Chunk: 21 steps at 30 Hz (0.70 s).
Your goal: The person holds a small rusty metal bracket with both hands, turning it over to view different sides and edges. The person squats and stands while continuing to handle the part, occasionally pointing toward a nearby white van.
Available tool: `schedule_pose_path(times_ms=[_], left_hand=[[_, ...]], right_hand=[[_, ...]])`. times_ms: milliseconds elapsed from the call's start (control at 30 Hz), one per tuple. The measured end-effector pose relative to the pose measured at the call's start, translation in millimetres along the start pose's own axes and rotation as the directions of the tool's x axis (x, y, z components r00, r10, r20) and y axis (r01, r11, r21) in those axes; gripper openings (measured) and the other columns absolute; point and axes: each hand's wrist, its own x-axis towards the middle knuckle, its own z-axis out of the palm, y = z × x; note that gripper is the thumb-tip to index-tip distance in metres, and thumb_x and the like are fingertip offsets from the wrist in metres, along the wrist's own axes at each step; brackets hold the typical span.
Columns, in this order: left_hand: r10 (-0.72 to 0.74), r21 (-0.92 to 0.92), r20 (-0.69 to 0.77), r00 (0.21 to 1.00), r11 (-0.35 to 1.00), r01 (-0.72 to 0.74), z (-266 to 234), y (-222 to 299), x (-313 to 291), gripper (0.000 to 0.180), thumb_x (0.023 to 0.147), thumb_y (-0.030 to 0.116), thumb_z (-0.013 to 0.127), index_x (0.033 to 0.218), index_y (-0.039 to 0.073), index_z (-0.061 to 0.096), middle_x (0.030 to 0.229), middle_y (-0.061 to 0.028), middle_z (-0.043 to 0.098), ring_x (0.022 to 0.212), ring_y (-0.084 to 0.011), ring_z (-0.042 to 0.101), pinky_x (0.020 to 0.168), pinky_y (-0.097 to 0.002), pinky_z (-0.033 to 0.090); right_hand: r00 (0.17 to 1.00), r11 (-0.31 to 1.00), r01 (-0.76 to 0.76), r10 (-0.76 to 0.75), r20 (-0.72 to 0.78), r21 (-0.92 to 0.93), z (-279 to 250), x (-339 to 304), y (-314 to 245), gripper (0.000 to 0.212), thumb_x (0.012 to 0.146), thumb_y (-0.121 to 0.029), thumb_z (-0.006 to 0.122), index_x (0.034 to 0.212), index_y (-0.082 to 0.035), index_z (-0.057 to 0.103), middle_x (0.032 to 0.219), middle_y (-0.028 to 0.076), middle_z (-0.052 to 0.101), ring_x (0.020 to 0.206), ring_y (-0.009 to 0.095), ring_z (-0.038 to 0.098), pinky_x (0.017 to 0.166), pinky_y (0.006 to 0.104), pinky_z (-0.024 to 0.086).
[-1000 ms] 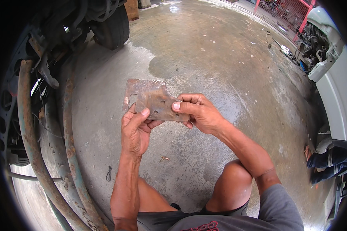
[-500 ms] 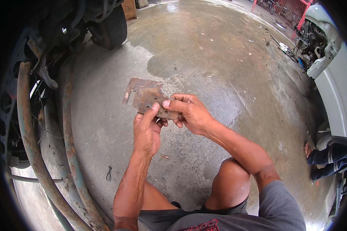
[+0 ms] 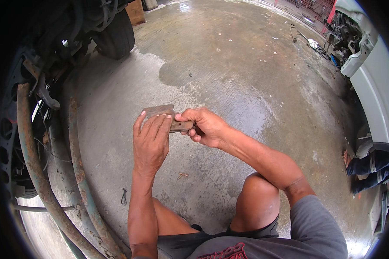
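A rusty brown steel plate (image 3: 159, 108) with a bolt hole is held out over the floor, tilted so that its face looks narrow. My right hand (image 3: 207, 126) pinches its right end, thumb on top and fingers curled below. The fingers of my left hand (image 3: 150, 144) are stretched out along the plate's near side, the tips resting on it and the outermost finger spread at its left end. My left thumb is hidden. Between them, my hands cover much of the plate.
Curved rusty pipes (image 3: 41, 185) stand at the left, below a vehicle's underside and tyre (image 3: 115, 36). A white vehicle panel (image 3: 376, 90) is at the right, near another person's dark trouser legs (image 3: 372, 170). Small brown pieces (image 3: 183, 175) lie on the concrete floor (image 3: 212, 168).
The plate has tipped, so less of its face shows. My left hand has turned its back upward and moved its fingers along the plate. The right hand keeps its hold.
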Motion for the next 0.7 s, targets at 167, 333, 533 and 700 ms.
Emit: schedule_pose_path(times_ms=[167,333,533,700], left_hand=[[-0.130,-0.235,0.053,0.990,0.962,0.139,4.7,-0.6,-2.9,0.035,0.082,0.002,0.076,0.116,0.002,0.070,0.102,-0.0100,0.071,0.096,-0.0241,0.068,0.089,-0.0398,0.053],[-0.596,-0.627,0.435,0.675,0.338,0.702,-8.7,22.6,8.5,0.018,0.089,0.009,0.073,0.101,-0.005,0.073,0.084,-0.0095,0.073,0.072,-0.0150,0.066,0.066,-0.0299,0.052],[-0.544,-0.637,0.670,0.505,-0.073,0.767,-4.4,3.1,0.6,0.017,0.089,0.006,0.072,0.099,-0.009,0.073,0.081,-0.0121,0.073,0.067,-0.0130,0.067,0.060,-0.0279,0.054],[-0.519,-0.644,0.706,0.482,-0.186,0.742,-5.0,-5.9,-2.6,0.020,0.086,0.007,0.075,0.099,-0.008,0.072,0.082,-0.0110,0.074,0.066,-0.0136,0.068,0.063,-0.0270,0.055]], right_hand=[[0.998,0.999,-0.047,0.046,-0.043,-0.015,5.2,-4.9,-3.4,0.035,0.098,-0.038,0.066,0.081,-0.007,0.062,0.060,0.001,0.056,0.042,0.005,0.049,0.035,0.0187,0.039],[0.996,0.955,-0.012,-0.015,-0.088,-0.297,-6.4,-13.8,-15.4,0.056,0.100,-0.057,0.058,0.073,-0.007,0.061,0.049,0.000,0.050,0.036,0.005,0.043,0.032,0.0201,0.034],[0.965,0.904,0.098,-0.189,-0.184,-0.416,-16.7,-16.6,-28.0,0.050,0.100,-0.049,0.063,0.072,-0.008,0.062,0.051,-0.001,0.052,0.038,0.006,0.042,0.035,0.0222,0.032],[0.955,0.874,0.146,-0.247,-0.165,-0.464,-16.1,-16.8,-24.9,0.042,0.100,-0.042,0.065,0.077,-0.007,0.064,0.056,0.000,0.056,0.044,0.007,0.048,0.039,0.0226,0.036]])
